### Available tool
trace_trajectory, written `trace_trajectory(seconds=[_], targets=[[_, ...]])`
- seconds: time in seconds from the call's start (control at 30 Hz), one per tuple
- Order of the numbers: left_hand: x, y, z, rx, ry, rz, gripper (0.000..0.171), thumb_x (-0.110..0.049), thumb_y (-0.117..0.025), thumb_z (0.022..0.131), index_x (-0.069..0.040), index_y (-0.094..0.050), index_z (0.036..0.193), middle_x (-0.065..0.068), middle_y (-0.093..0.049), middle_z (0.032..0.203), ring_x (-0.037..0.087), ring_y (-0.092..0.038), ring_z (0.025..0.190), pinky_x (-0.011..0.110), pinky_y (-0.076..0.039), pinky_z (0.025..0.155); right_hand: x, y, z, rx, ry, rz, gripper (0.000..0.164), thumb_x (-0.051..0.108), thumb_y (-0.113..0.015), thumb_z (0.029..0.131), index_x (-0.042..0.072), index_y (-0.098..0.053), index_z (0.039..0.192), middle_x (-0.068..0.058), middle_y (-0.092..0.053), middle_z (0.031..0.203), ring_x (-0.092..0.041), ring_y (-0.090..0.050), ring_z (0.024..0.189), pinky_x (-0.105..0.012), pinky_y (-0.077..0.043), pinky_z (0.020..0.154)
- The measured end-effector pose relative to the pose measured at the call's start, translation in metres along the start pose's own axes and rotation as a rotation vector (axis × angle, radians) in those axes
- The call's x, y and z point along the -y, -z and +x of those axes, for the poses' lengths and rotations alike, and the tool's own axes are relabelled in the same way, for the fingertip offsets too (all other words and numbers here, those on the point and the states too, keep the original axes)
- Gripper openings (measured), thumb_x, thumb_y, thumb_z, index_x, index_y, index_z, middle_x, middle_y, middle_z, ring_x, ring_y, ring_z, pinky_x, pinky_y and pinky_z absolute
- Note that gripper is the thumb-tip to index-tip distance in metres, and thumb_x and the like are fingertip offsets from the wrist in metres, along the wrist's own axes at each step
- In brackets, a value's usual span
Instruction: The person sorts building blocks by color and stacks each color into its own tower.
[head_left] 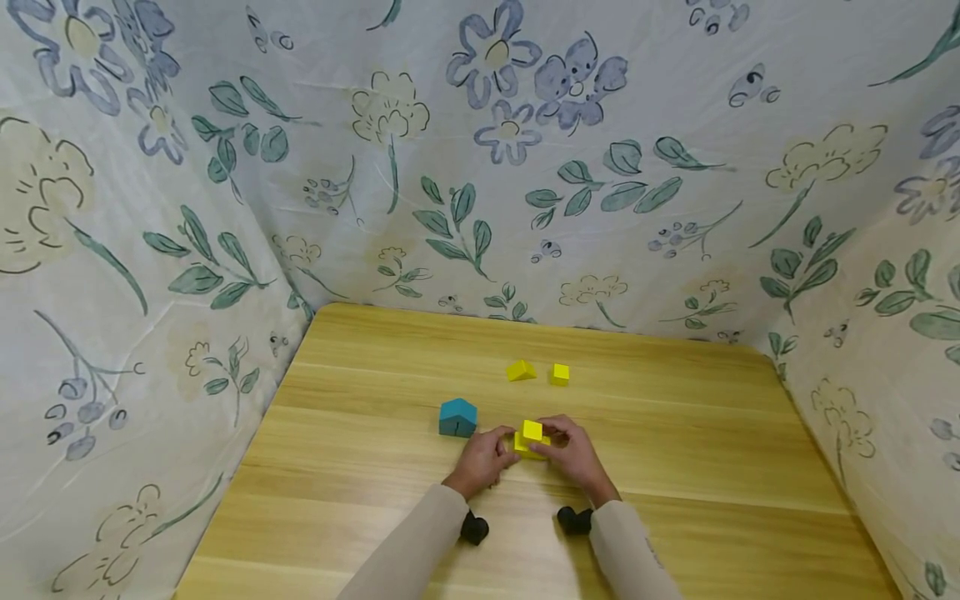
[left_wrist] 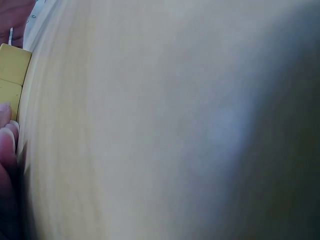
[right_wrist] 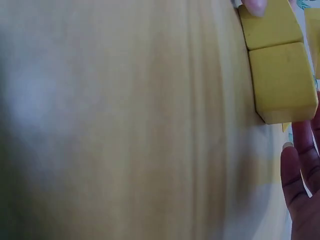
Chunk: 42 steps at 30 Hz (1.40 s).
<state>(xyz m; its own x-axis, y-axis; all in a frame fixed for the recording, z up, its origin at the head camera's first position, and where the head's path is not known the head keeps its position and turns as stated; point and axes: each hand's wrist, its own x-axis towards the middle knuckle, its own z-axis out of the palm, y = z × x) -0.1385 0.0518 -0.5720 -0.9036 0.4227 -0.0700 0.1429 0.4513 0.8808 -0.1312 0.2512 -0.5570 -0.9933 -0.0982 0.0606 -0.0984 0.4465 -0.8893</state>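
Observation:
Yellow wooden blocks stand in a small group between both hands. Two cube-like yellow blocks (right_wrist: 283,82) lie side by side on the table, and a yellow cube (head_left: 532,430) sits on top of them. My left hand (head_left: 480,461) holds the left lower block (right_wrist: 272,22) with thumb and fingertips at its end. At the group's right side, my right hand (head_left: 573,457) has its fingers loosely extended. In the right wrist view the right thumb stands apart from the nearest block, and the other fingers reach behind it.
A teal house-shaped block (head_left: 457,417) stands left of the group. Farther back on the wooden table (head_left: 360,358) lie a yellow triangular block (head_left: 521,371) and another yellow cube (head_left: 560,374). Flower-patterned cloth (head_left: 480,167) hangs around the table's back and sides.

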Motion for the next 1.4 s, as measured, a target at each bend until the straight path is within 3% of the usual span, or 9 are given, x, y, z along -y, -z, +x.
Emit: trace_trajectory(seconds=[0.2, 0.4, 0.63, 0.93, 1.2, 1.4], targets=[[0.0008, -0.0005, 0.0004, 0.002, 0.012, -0.004, 0.043, -0.015, -0.068, 0.09, -0.004, -0.056, 0.13, -0.003, -0.055, 0.064, 0.009, -0.048, 0.039, 0.022, -0.04, 0.039, -0.0009, -0.0039, -0.001, 0.015, -0.043, -0.012, 0.031, 0.014, -0.079, 0.081, 0.009, -0.07, 0.11, -0.003, -0.063, 0.108, -0.023, -0.058, 0.101, -0.036, -0.042, 0.087], [-0.0002, -0.0003, 0.0006, -0.003, 0.016, -0.004, 0.043, -0.016, -0.069, 0.09, -0.004, -0.056, 0.13, -0.003, -0.056, 0.064, 0.01, -0.048, 0.039, 0.023, -0.041, 0.039, -0.0006, -0.0053, -0.0015, 0.02, -0.035, 0.001, 0.03, 0.005, -0.076, 0.082, 0.002, -0.068, 0.111, -0.011, -0.062, 0.11, -0.031, -0.057, 0.103, -0.041, -0.042, 0.086], [0.0004, -0.001, 0.0014, -0.001, 0.015, 0.005, 0.044, -0.016, -0.068, 0.091, -0.004, -0.055, 0.131, -0.003, -0.057, 0.065, 0.01, -0.048, 0.039, 0.023, -0.041, 0.039, -0.0023, -0.0046, -0.0008, 0.054, -0.041, 0.016, 0.032, 0.009, -0.078, 0.081, 0.007, -0.069, 0.112, -0.006, -0.061, 0.112, -0.021, -0.057, 0.103, -0.031, -0.043, 0.087], [0.0011, -0.0009, 0.0009, 0.001, 0.014, 0.002, 0.044, -0.016, -0.068, 0.091, -0.004, -0.055, 0.131, -0.004, -0.056, 0.065, 0.01, -0.048, 0.039, 0.023, -0.041, 0.039, -0.0041, -0.0066, 0.0003, 0.067, -0.011, -0.001, 0.032, 0.009, -0.08, 0.078, 0.006, -0.07, 0.109, -0.007, -0.062, 0.109, -0.019, -0.055, 0.1, -0.031, -0.044, 0.088], [0.0034, -0.0012, -0.0003, -0.01, -0.041, 0.018, 0.042, -0.012, -0.068, 0.091, 0.001, -0.055, 0.129, -0.006, -0.054, 0.064, 0.006, -0.046, 0.038, 0.021, -0.04, 0.038, -0.006, -0.007, 0.0019, 0.107, -0.028, 0.014, 0.031, 0.009, -0.079, 0.079, 0.006, -0.069, 0.109, -0.006, -0.063, 0.11, -0.021, -0.054, 0.103, -0.034, -0.042, 0.091], [0.0011, -0.0012, 0.0003, -0.002, 0.007, 0.005, 0.044, -0.015, -0.068, 0.091, -0.003, -0.055, 0.131, -0.004, -0.055, 0.065, 0.01, -0.048, 0.039, 0.023, -0.041, 0.039, 0.0035, -0.0059, -0.0004, 0.104, -0.038, 0.017, 0.029, 0.007, -0.078, 0.08, 0.005, -0.07, 0.108, -0.006, -0.063, 0.11, -0.019, -0.054, 0.102, -0.033, -0.042, 0.091]])
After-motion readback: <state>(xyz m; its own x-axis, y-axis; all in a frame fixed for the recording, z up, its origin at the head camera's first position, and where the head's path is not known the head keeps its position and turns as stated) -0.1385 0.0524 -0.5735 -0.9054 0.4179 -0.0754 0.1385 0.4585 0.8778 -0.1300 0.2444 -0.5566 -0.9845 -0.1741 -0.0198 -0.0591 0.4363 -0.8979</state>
